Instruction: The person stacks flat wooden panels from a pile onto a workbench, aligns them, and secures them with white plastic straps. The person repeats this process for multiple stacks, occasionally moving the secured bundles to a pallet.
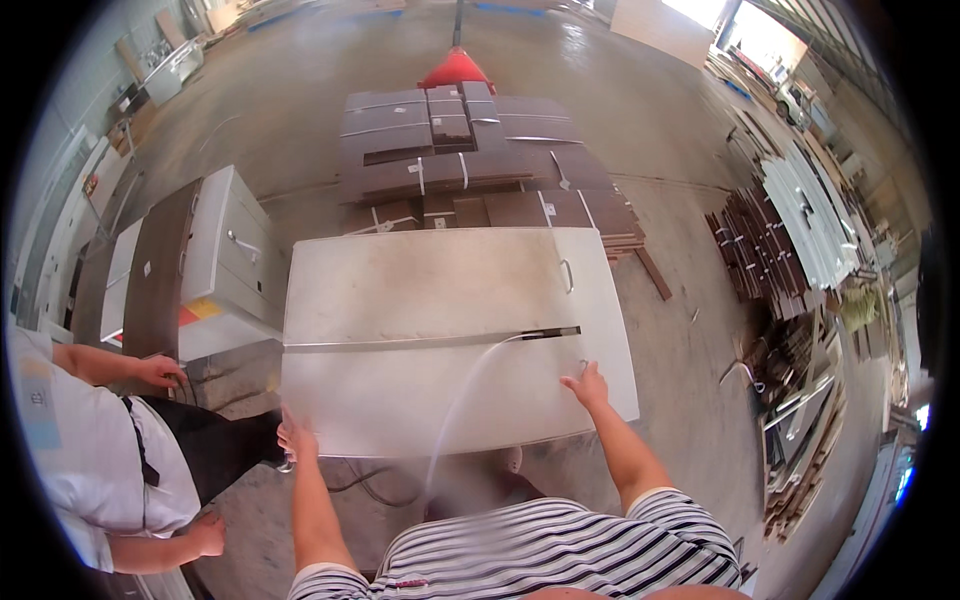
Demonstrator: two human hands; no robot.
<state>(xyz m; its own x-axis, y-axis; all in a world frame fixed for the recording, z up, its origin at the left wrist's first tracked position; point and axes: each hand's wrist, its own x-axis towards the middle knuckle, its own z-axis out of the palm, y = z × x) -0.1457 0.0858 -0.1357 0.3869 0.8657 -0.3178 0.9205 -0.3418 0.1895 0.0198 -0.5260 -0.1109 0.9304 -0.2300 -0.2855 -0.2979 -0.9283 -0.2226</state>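
A large white two-door cabinet (430,395) lies in front of me with its doors facing up. A seam runs across its middle, ending at a dark slot (550,333). One metal handle (568,275) shows on the far door. My left hand (296,437) is closed round the near left corner of the cabinet. Toward the right end, my right hand (590,385) rests on the near door, thumb spread from the fingers, holding nothing. A thin white strap (450,420) curves from the slot toward my body.
A co-worker (110,450) stands at my left beside another white cabinet (225,255) with a brown panel (160,265). Strapped brown panels (450,170) are stacked beyond my cabinet. Brown boards (755,250) and scrap wood (800,440) lie to the right. A dark hose (375,490) crosses the floor.
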